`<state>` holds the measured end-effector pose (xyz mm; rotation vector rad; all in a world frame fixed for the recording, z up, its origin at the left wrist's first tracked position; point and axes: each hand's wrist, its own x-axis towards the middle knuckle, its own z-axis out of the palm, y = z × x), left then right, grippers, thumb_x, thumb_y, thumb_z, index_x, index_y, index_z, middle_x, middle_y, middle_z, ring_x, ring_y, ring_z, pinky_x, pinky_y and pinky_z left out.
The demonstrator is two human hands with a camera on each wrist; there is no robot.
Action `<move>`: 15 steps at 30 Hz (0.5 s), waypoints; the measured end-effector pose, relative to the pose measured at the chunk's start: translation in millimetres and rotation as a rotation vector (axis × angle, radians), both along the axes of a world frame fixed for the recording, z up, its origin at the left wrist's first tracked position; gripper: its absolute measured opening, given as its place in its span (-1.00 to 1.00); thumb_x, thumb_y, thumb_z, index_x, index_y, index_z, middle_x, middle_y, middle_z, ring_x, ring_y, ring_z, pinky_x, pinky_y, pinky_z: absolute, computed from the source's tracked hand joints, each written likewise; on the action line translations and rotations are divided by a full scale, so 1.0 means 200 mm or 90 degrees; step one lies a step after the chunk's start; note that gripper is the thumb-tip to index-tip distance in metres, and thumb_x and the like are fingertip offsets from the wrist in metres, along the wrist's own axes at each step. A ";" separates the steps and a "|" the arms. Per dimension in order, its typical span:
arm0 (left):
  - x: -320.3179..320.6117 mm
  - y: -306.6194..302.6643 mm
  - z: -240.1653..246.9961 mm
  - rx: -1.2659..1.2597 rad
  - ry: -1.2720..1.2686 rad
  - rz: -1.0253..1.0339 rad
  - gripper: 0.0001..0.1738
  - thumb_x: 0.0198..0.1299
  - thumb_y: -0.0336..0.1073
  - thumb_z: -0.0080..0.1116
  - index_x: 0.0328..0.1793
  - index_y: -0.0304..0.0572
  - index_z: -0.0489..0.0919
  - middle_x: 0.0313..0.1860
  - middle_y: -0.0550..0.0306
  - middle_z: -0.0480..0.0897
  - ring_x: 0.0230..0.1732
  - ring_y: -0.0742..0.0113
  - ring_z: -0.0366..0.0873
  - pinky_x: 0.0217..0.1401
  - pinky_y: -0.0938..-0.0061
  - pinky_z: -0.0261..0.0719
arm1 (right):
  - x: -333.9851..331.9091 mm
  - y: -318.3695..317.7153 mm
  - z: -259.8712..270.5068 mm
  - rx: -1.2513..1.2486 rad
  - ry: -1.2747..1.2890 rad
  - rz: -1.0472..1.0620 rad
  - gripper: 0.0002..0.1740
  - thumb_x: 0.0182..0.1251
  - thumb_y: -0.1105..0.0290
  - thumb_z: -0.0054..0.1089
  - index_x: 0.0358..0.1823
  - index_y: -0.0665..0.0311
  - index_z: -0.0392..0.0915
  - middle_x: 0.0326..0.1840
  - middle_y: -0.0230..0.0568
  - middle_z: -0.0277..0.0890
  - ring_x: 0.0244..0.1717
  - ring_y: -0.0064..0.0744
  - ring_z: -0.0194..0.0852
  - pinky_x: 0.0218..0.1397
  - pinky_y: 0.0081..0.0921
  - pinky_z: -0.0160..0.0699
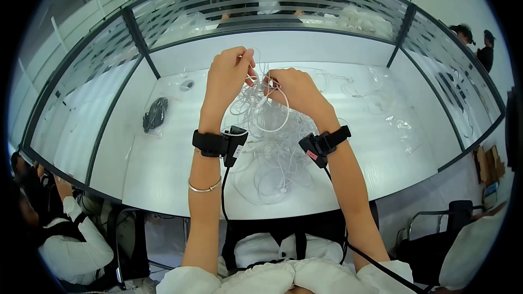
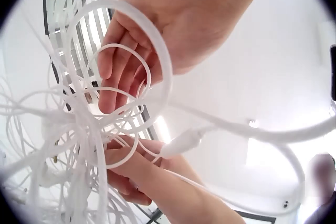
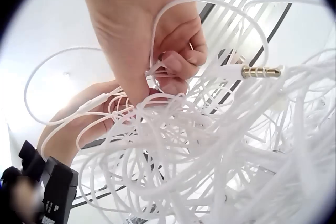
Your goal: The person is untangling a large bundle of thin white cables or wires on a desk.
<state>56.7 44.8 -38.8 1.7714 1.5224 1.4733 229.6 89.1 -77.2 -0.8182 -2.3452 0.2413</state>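
Observation:
A tangled bunch of white earphone cables (image 1: 261,103) hangs from both hands over the table, with more of the tangle lying below. My left hand (image 1: 226,79) pinches a thin strand at the upper left of the bunch; its other fingers (image 2: 110,98) curve loosely behind the loops. Close beside it, my right hand (image 1: 298,90) grips several strands between its thumb and curled fingers (image 3: 176,64). A gold earphone plug (image 3: 261,71) sticks out near the right hand. In the left wrist view, a white cable piece (image 2: 181,142) dangles between the hands.
On the white table (image 1: 158,169), a dark bundle in plastic (image 1: 156,114) lies at the left. Clear plastic bags (image 1: 400,128) and loose cables (image 1: 348,81) lie at the right. A partition (image 1: 261,43) encloses the back and sides. A person (image 1: 267,0) sits beyond it.

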 end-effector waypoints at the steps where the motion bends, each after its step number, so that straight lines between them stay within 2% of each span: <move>1: -0.01 0.01 -0.01 -0.009 0.011 0.006 -0.62 0.35 -0.18 0.00 -0.41 -0.33 0.59 -0.62 0.07 0.63 -0.64 0.35 0.61 -0.47 0.49 0.49 | 0.00 0.01 -0.01 0.006 -0.002 -0.002 -0.77 0.07 0.25 0.26 -0.29 0.22 0.63 -0.44 -0.18 0.60 -0.37 -0.13 0.59 -0.27 -0.32 0.51; 5: -0.02 0.00 -0.03 -0.045 0.072 0.016 -0.60 0.36 -0.21 0.02 -0.44 -0.41 0.54 -0.56 0.08 0.58 -0.55 0.38 0.59 -0.53 0.51 0.51 | 0.00 0.03 -0.03 0.030 -0.007 0.009 -0.79 0.08 0.28 0.24 -0.30 0.23 0.63 -0.40 -0.17 0.63 -0.35 -0.14 0.60 -0.25 -0.33 0.52; 8: -0.02 0.00 -0.05 -0.090 0.160 0.013 -0.61 0.34 -0.21 0.03 -0.45 -0.41 0.55 -0.57 0.08 0.59 -0.59 0.35 0.60 -0.55 0.52 0.47 | 0.01 0.07 -0.07 0.051 -0.020 0.011 -0.80 0.10 0.31 0.19 -0.28 0.25 0.63 -0.36 -0.16 0.65 -0.31 -0.15 0.61 -0.22 -0.33 0.53; 11: -0.03 0.00 -0.05 -0.091 0.119 0.016 -0.60 0.34 -0.19 0.02 -0.44 -0.40 0.55 -0.58 0.09 0.59 -0.62 0.34 0.61 -0.59 0.55 0.42 | 0.02 0.08 -0.06 -0.038 -0.010 0.014 -0.76 0.10 0.30 0.17 -0.25 0.25 0.64 -0.34 -0.14 0.65 -0.28 -0.15 0.62 -0.18 -0.32 0.53; 14: -0.02 -0.02 -0.01 -0.099 0.034 0.027 -0.61 0.34 -0.18 0.02 -0.43 -0.38 0.55 -0.58 0.09 0.59 -0.62 0.34 0.62 -0.60 0.56 0.41 | 0.05 0.09 -0.05 -0.082 0.038 0.075 -0.71 0.09 0.27 0.17 -0.21 0.28 0.64 -0.38 -0.10 0.63 -0.30 -0.16 0.61 -0.18 -0.30 0.52; 15: -0.02 -0.02 -0.01 -0.100 0.025 0.030 -0.63 0.31 -0.21 0.02 -0.41 -0.41 0.59 -0.59 0.00 0.64 -0.63 0.25 0.65 -0.53 0.46 0.52 | 0.05 0.08 -0.05 -0.093 0.026 0.074 -0.70 0.10 0.25 0.19 -0.21 0.29 0.64 -0.39 -0.09 0.62 -0.31 -0.16 0.59 -0.18 -0.31 0.52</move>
